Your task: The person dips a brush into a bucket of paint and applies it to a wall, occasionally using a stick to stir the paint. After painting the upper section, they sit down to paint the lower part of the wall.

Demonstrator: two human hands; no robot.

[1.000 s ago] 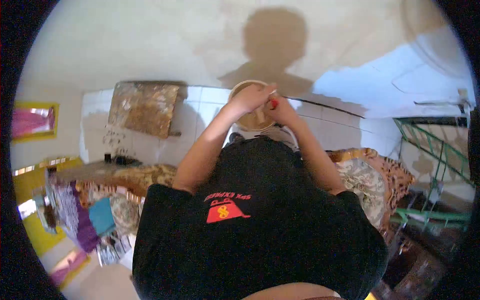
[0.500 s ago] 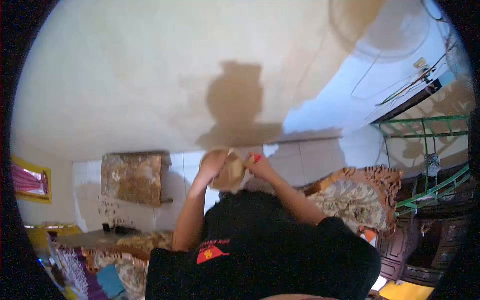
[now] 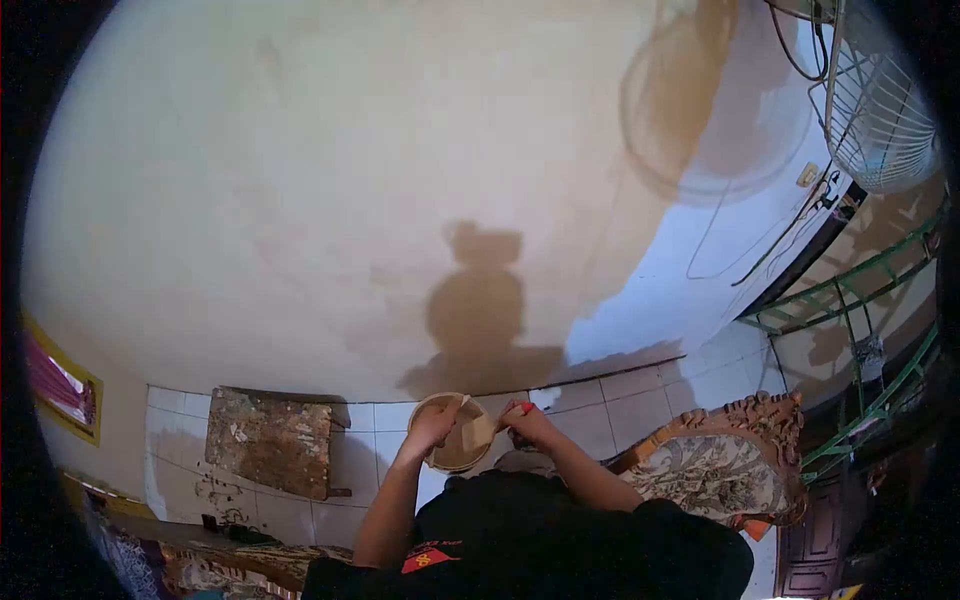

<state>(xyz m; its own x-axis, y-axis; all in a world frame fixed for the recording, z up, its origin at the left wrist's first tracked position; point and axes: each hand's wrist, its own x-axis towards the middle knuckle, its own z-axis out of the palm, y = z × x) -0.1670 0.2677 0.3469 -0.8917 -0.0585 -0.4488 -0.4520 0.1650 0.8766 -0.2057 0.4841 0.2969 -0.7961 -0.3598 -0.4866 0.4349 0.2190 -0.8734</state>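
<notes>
A round bucket [image 3: 452,465] with beige paint inside is held in front of my black shirt, low in the head view. My left hand [image 3: 432,425] is closed on its left rim, with the thumb toward the opening. On the other side, my right hand [image 3: 531,424] grips what looks like a paintbrush [image 3: 488,430] with a red end. Its pale head reaches over the bucket's right rim. The bristles are too small to make out clearly.
Ahead rises a wall [image 3: 330,200], beige with a pale blue area at right. A stained wooden stool [image 3: 270,440] stands left on the tiles, and a carved upholstered chair [image 3: 700,465] at right. A fan [image 3: 880,125] and green metal frame [image 3: 850,290] are farther right.
The view has tilted up, so the bucket, hands and furniture sit lower in the picture and more wall shows. Both hands keep their holds. The fan at upper right has come into sight.
</notes>
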